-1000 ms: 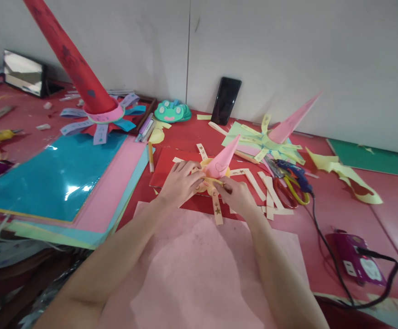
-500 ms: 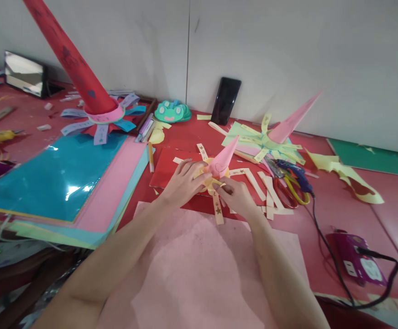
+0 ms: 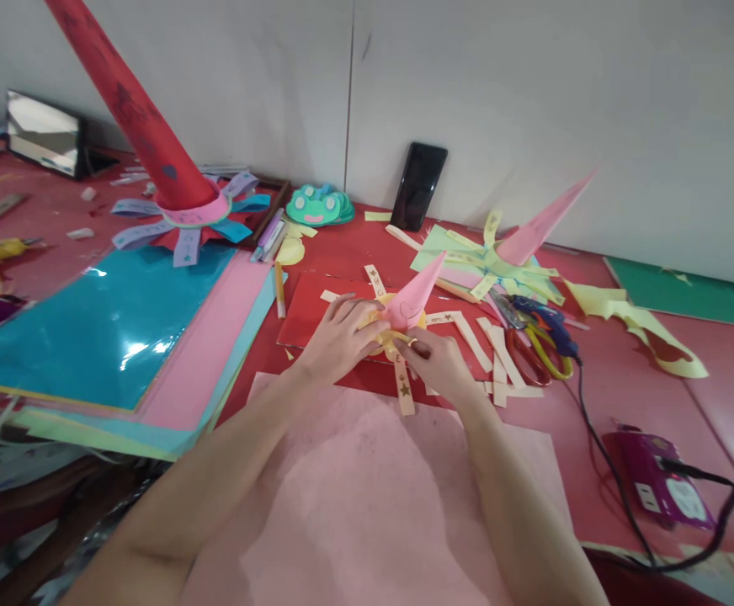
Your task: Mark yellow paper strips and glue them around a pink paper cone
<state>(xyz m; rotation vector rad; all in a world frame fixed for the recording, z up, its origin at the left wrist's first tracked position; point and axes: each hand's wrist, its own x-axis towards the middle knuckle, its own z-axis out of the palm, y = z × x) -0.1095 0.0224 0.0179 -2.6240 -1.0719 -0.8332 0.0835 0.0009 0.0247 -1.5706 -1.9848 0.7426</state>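
A small pink paper cone stands tilted on a yellow paper base, with lettered paper strips reaching out from under it. My left hand curls over the left side of that base, its thumb close to the foot of the cone. With thumb and forefinger, my right hand pinches the base's front right edge; the fingertips partly hide what is between them. Beneath lies a red board. Loose cream paper strips are scattered to the right of my right hand.
Scissors and a blue glue gun lie to the right, its cord running to a purple power box. A larger pink cone, a phone and a green frog cutout are behind. A tall red cone rises left.
Both hands keep nearly the same hold on the small cone's base. The whole view has shifted very slightly; nothing else has visibly moved.
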